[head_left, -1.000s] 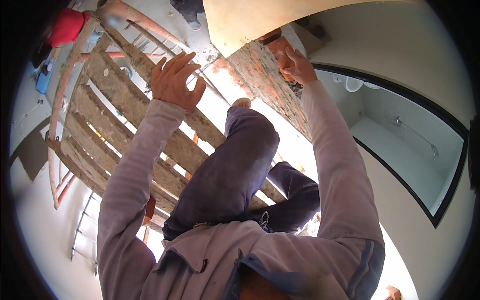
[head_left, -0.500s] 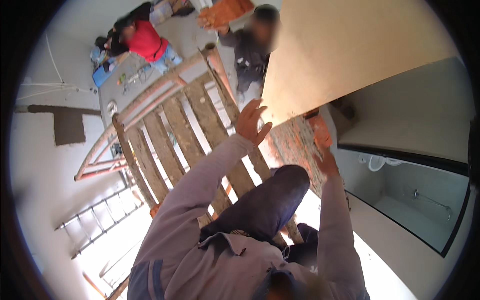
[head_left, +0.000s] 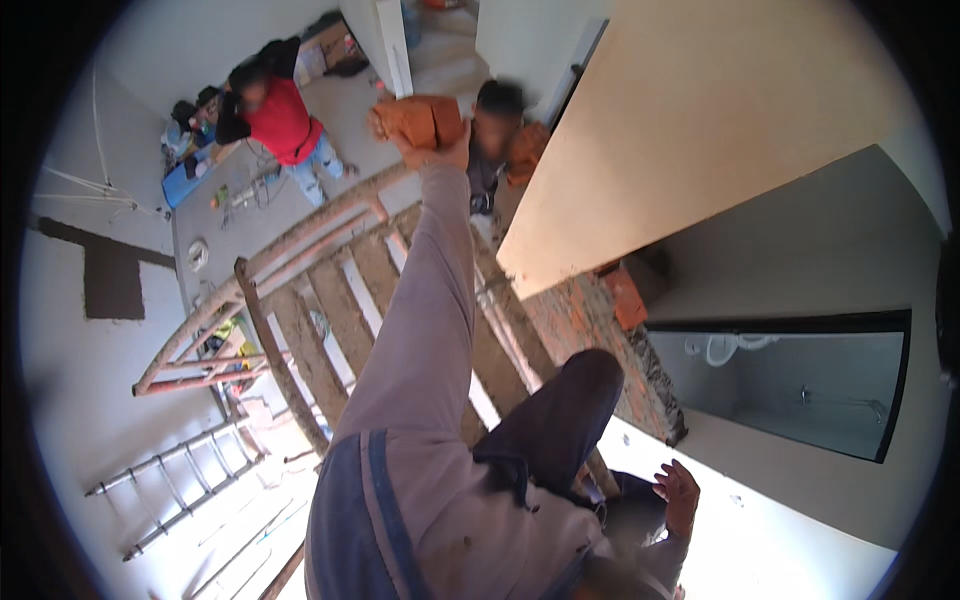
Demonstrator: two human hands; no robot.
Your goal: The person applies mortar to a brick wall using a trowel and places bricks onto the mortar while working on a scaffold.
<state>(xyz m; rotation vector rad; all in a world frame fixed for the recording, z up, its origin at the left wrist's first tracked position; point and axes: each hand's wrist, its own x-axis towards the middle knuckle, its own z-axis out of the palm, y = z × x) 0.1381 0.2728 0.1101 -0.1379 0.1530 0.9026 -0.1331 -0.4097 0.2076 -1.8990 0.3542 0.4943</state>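
My left arm reaches far forward over the plank platform [head_left: 375, 270]. At its end my left hand [head_left: 442, 157] is closed against the near side of an orange clay brick [head_left: 412, 120]. Fingers of a person below still touch the brick's left end. That person [head_left: 490, 130], in dark clothes, has a second orange brick [head_left: 526, 155] beside the head. My right hand [head_left: 680, 496] is drawn back near my right side, its fingers loosely bent and apart, with nothing seen in it. Between my hands are my bent knee and the planks.
A brick wall top [head_left: 590, 325] with a loose orange brick [head_left: 625, 298] runs to my right, beside a pale board [head_left: 690, 130]. A metal rail [head_left: 310, 225] edges the platform. A person in red [head_left: 285, 120] stands below; a ladder [head_left: 185, 480] is at left.
My left hand has stretched forward and taken hold of the brick raised by the person below. My right hand has left the orange brick on the wall and come back toward me.
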